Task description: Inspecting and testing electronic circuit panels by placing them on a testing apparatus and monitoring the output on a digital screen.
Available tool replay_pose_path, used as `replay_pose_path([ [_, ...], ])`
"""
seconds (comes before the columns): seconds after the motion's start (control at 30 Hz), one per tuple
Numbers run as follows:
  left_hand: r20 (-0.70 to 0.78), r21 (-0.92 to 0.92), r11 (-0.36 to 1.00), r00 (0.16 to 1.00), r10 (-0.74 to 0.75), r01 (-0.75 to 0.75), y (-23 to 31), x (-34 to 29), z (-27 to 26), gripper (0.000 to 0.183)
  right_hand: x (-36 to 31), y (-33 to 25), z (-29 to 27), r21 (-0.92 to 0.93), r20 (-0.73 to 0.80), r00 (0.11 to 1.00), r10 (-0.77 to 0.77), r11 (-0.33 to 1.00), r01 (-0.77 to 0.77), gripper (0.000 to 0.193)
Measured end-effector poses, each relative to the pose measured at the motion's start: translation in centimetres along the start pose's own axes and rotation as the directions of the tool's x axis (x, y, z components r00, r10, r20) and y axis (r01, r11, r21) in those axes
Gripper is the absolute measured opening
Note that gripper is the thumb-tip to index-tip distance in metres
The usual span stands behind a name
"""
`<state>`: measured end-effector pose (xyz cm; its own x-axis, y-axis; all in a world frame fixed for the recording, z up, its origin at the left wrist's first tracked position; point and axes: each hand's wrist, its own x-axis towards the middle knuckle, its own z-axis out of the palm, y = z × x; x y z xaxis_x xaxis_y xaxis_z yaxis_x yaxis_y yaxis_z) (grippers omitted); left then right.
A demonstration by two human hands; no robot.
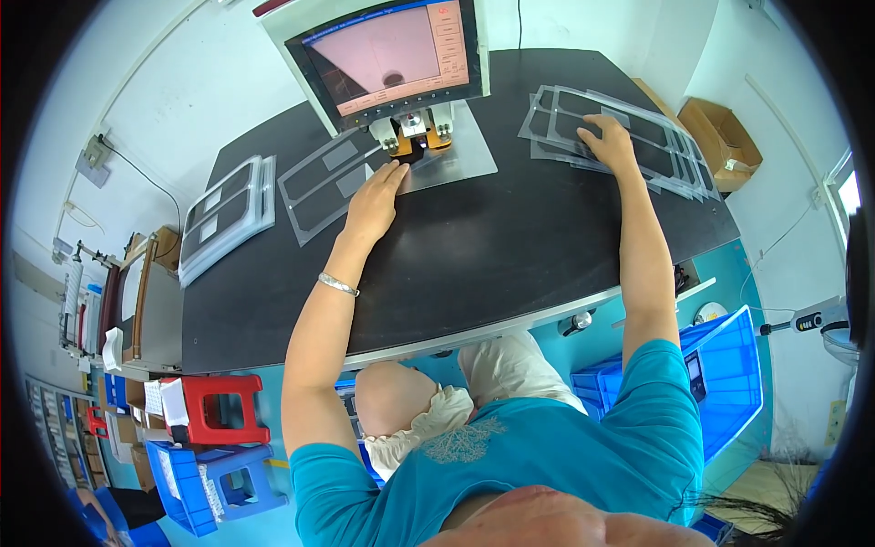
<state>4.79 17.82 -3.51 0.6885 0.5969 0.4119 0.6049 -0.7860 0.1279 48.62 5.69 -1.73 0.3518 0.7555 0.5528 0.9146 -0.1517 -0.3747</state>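
My left hand (374,202) lies with its fingers stretched out along the front edge of a clear plastic sheet (319,187) with frame-like outlines. The sheet reaches under the head of a machine (416,137), and my fingertips are just in front of that head. Beneath it is a shiny metal plate (474,159). At the far right, my right hand (609,144) rests on a spread pile of similar clear sheets (670,155). Its thumb and forefinger are apart, and the other fingers are partly hidden.
A monitor (387,59) on the machine shows a magnified picture. To the left is a neat stack of sheets (223,219) on the black table (492,260). A cardboard box (720,137) stands beyond the right edge. Around my seat are a blue crate (729,374) and a red stool (226,410).
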Motion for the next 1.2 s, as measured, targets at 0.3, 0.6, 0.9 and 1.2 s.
replay_pose_path([
  [0.3, 0.008, -0.113, 0.991, 0.997, -0.072, 0.072, -0.3, -0.2, 0.1, 0.056, -0.7, -5.3, 0.4, 0.396, 0.088, 0.996, -0.001, 0.918, -0.034, 0.035],
  [0.6, -0.137, 0.105, 0.994, 0.990, 0.021, -0.007, -1.1, -0.8, -0.4, 0.045, -2.3, -12.0, 0.2, 0.633, 0.691, 0.708, -0.142, 0.592, -0.499, 0.052],
  [0.9, -0.077, -0.237, 0.910, 0.940, 0.331, -0.340, 9.2, -3.9, -4.6, 0.039, -3.3, -13.1, 2.0, 0.574, 0.793, 0.602, -0.098, 0.452, -0.683, 0.056],
  [1.2, -0.399, 0.112, 0.988, 0.916, -0.049, 0.102, -4.8, -1.9, -6.1, 0.031, -1.6, -8.0, -0.1, 0.314, 0.290, 0.957, -0.010, 0.945, -0.085, 0.049],
])
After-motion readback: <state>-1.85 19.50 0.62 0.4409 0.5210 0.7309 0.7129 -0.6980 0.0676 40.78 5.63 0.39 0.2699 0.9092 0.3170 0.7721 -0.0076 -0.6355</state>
